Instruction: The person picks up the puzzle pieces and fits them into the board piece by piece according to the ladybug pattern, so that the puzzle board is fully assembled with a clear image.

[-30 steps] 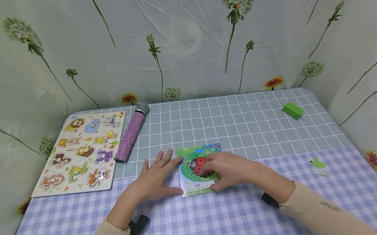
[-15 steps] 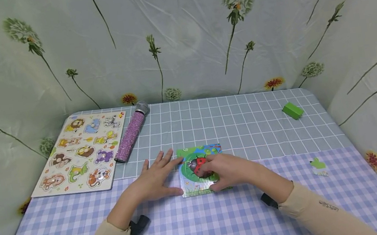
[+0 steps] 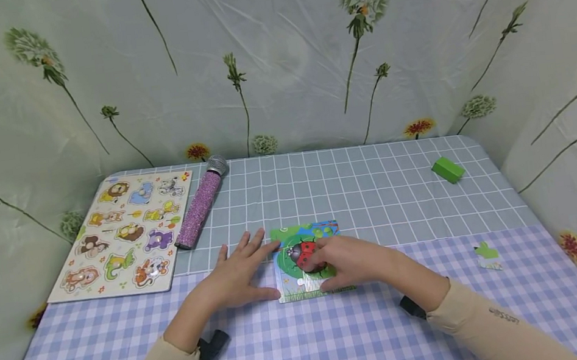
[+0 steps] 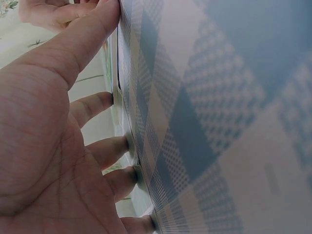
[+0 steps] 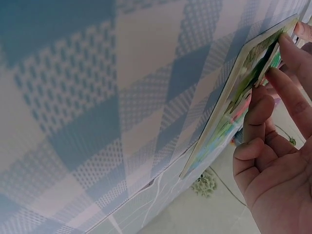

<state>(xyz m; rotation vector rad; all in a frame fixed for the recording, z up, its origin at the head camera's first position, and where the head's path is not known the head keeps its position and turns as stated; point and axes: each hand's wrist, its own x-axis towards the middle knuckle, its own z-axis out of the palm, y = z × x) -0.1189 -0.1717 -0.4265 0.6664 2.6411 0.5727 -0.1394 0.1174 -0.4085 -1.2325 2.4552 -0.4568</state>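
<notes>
A ladybug jigsaw puzzle (image 3: 291,235) in a square tray lies flat in front of me in the head view. My left hand (image 3: 236,278) is spread flat at its left side, with thumb and index fingertips right at the edge. Over the puzzle's lower right part, my right hand (image 3: 357,258) has its fingers bent down. Thumb and fingers pinch at a puzzle piece there, mostly hidden beneath the hand; a pale gap shows beside it. The right wrist view shows the fingertips close together on the puzzle's surface (image 5: 219,126).
One loose green-and-white puzzle piece (image 3: 488,256) lies on the checked cloth at right. Behind it is a green block (image 3: 448,170). At left lie an animal peg board (image 3: 114,281) and a pink glittery microphone (image 3: 201,207). A flowered curtain hangs behind the table.
A pale knob-shaped spot and gap now show more clearly on the puzzle beside my right fingers, which have shifted slightly. My left hand stays in place.
</notes>
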